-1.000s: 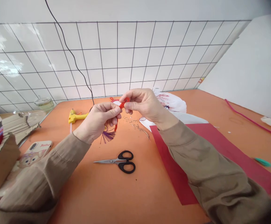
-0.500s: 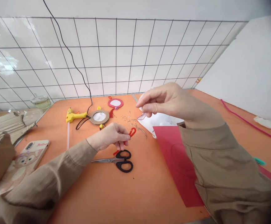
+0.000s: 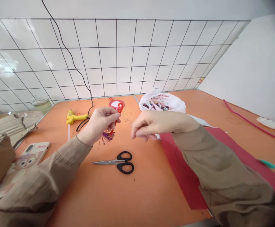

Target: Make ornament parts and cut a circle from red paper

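Pinched in my left hand is a red looped pipe cleaner; its loop rises above the fingertips and a tail hangs below. Beyond this hand, a purple tassel shows on the table. My right hand hovers just to the right with curled fingers, near the red sheet; whether anything is between its fingertips is too small to tell. Black-handled scissors lie below both hands, blades pointing left. A red ring with a white centre lies behind my left hand.
At left are a yellow glue gun, a phone and a cardboard box. A white bag of small items stands behind my right hand. Red sheets lie beneath my right forearm. A magenta strip lies far right.
My left hand has risen with the red loop, away from the scissors, and covers the cardboard ring. My right hand has moved down and slightly left, uncovering the white bag.
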Tool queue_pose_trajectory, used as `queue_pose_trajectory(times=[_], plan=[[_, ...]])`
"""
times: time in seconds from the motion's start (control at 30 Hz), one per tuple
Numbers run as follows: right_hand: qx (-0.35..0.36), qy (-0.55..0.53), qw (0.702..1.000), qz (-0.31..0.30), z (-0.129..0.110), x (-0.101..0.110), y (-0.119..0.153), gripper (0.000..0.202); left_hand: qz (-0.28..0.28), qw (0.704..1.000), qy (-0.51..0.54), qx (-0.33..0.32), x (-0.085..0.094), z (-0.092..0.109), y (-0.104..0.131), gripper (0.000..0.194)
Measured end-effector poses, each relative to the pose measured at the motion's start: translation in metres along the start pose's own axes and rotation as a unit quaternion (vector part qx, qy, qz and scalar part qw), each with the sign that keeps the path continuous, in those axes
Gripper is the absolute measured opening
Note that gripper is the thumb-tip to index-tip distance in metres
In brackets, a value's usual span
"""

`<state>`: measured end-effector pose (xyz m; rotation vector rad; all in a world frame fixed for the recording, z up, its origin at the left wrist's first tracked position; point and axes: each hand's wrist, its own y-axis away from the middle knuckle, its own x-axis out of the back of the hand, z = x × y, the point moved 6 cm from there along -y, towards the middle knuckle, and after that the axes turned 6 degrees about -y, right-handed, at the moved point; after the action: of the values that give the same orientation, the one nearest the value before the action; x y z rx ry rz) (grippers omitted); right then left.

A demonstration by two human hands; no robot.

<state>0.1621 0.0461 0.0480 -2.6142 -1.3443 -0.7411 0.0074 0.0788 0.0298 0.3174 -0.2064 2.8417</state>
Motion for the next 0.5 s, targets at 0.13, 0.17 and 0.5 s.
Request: queue_pose_trajectory(times=[0.13, 0.17, 0.5], plan=[[0.280, -0.174, 0.939, 0.099, -0.039, 0.018, 0.029, 0.016, -0.044, 0.993, -0.103, 0.046, -0.001, -0.008, 0.000, 0.018], [0.322, -0.196, 0.916, 0.139, -0.045, 0.025, 0.036, 0.019, -0.088, 0.983, -0.145, 0.064, -0.007, -0.014, 0.001, 0.021], [0.097, 0.048, 0.957, 0.268, -0.009, 0.065, 0.034, 0.015, -0.152, 0.937, -0.315, -0.012, -0.039, -0.046, 0.004, 0.015]])
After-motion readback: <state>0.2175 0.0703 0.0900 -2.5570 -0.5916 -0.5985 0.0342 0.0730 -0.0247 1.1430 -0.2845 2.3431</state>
